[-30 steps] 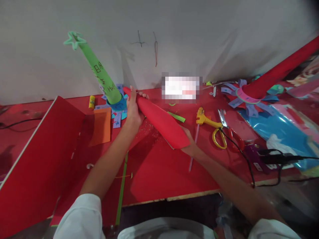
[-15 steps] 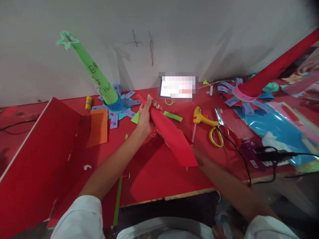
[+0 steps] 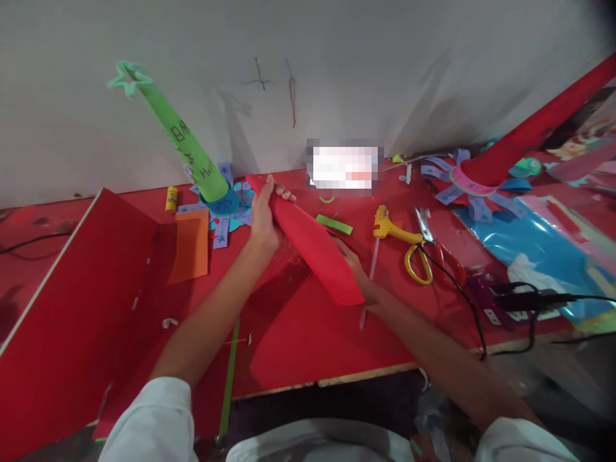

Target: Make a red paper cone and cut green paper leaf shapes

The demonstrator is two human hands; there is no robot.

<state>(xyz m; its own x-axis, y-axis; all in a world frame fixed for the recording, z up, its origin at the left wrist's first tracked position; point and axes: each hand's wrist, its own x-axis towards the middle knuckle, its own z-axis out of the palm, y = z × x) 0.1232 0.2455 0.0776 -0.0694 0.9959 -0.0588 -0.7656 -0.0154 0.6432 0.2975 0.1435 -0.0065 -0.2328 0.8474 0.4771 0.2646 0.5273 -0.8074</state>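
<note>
A sheet of red paper rolled into a cone (image 3: 315, 247) slants across the middle of the red table, its narrow end up and to the left. My left hand (image 3: 267, 212) is wrapped round that narrow end, thumb on top and fingertips curling over the far side. At the wider end, my right hand (image 3: 355, 264) grips the cone's right edge; some of its fingers are hidden behind the paper. A light green paper strip (image 3: 334, 224) lies just beyond the cone. Right of my right hand rests a clear glue stick (image 3: 373, 266).
A yellow glue gun (image 3: 394, 231) and scissors (image 3: 426, 247) lie to the right, with a cable running to a purple box (image 3: 486, 298). A green paper tower (image 3: 187, 141) stands back left, a red one (image 3: 524, 144) back right. A red board (image 3: 81, 308) stands at left.
The cone has shifted left and a little up with my left hand. My right hand, hidden before behind the paper, now shows along the cone's right edge.
</note>
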